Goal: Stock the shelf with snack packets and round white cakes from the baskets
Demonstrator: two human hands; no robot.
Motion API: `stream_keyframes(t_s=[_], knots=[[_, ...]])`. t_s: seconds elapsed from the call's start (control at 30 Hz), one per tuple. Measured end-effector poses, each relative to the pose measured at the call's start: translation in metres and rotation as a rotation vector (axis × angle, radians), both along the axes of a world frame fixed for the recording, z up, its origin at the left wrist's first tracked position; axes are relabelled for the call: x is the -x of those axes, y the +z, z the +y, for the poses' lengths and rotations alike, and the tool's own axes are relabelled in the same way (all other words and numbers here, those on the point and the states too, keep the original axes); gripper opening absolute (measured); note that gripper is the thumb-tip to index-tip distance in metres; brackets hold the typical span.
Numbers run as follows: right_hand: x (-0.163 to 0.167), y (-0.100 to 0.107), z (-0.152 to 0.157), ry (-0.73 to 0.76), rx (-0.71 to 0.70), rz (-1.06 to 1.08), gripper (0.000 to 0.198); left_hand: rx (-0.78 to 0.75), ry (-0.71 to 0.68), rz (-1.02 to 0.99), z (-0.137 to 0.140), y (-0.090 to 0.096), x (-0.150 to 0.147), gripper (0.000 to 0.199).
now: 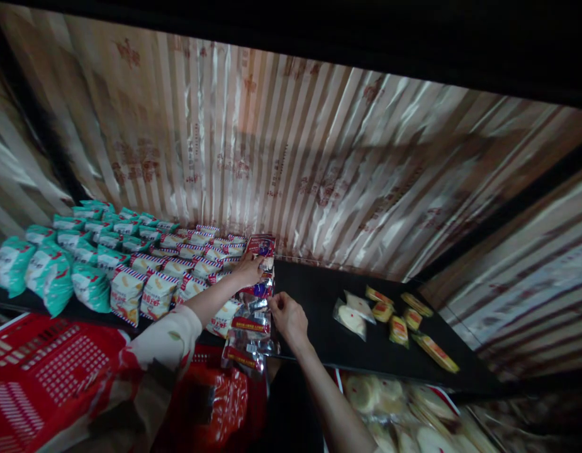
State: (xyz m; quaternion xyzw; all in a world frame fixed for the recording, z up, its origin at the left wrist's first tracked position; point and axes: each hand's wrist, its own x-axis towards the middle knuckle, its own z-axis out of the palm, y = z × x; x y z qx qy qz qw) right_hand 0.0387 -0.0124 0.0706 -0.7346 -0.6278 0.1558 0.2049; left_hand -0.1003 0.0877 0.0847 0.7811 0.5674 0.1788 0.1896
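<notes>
A column of shiny red and purple packets [257,324] runs from the back of the black shelf [314,277] to its front edge and hangs slightly over it. My left hand [248,270] lies across the upper packets with its fingers stretched out. Beside the column's right edge, my right hand [289,319] is closed in a pinch. Whatever its fingertips hold is too small and dark to make out. White bags with striped tops and an orange picture [158,292] stand in rows left of the column, partly behind my left forearm.
Teal bags [50,274] fill the shelf's left end. Flat clear packs [352,318] and small yellow packs [399,330] lie at right. Below are a red basket [50,371], an orange bag [215,402] and a crate of pale rounds [389,402]. Striped sheeting [272,138] hangs behind.
</notes>
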Motion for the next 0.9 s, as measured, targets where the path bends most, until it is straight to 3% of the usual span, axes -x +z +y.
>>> stream_keyframes(t_s=[0.33,0.47,0.63,0.9], knots=[[-0.002,0.003,-0.008,0.007,-0.053,-0.057,0.024,-0.004,-0.001,0.09,0.01,-0.009,0.001,0.044],[-0.005,-0.002,-0.01,0.014,-0.085,0.078,0.026,-0.009,-0.007,0.091,0.011,-0.01,0.002,0.043],[-0.003,-0.013,-0.007,0.042,-0.124,0.409,0.022,-0.018,-0.002,0.103,0.01,-0.009,0.0,0.042],[0.004,-0.005,-0.011,-0.063,0.044,1.361,0.038,-0.018,-0.009,0.127,0.018,-0.009,0.0,0.04]])
